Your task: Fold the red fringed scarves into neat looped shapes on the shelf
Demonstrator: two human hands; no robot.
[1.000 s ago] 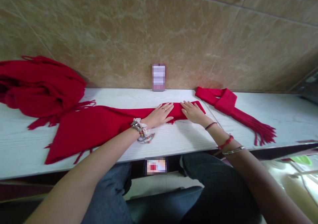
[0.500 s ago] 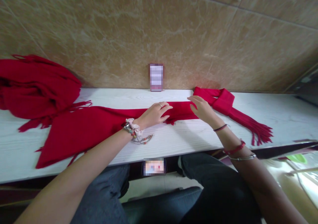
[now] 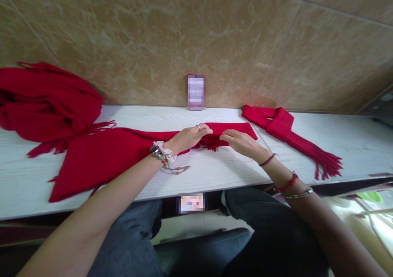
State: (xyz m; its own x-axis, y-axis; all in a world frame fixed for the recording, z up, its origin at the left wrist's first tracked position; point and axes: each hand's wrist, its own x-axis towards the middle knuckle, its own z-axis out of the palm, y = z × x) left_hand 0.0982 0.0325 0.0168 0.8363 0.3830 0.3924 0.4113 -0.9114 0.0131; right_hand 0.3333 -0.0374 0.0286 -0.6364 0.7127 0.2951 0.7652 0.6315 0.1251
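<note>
A long red scarf [image 3: 107, 158] lies along the white counter, spread wide at its left part and folded into a narrow band on the right. My left hand [image 3: 192, 137], palm down, has its fingers closed on the cloth at the middle of the band, where it bunches up. Just right of it, my right hand [image 3: 241, 142] pinches the band's near edge, with its fingertips partly hidden. Some fringe shows below the cloth between both hands. To the right lies a second red scarf [image 3: 281, 123], folded over itself in a knot-like shape, its fringe towards the counter's front edge.
A heap of red fringed cloth [image 3: 52, 105] sits at the left against the tiled wall [image 3: 138, 43]. A phone-like device [image 3: 195, 92], blurred, leans on the wall. Another blurred screen [image 3: 192, 203] is below the counter's front edge, between my legs. The white counter [image 3: 239, 170] is narrow.
Both hands have gone from loosely spread fingers to closed on the scarf. My right hand has moved left and down, closer to my left hand, uncovering the band's right end.
</note>
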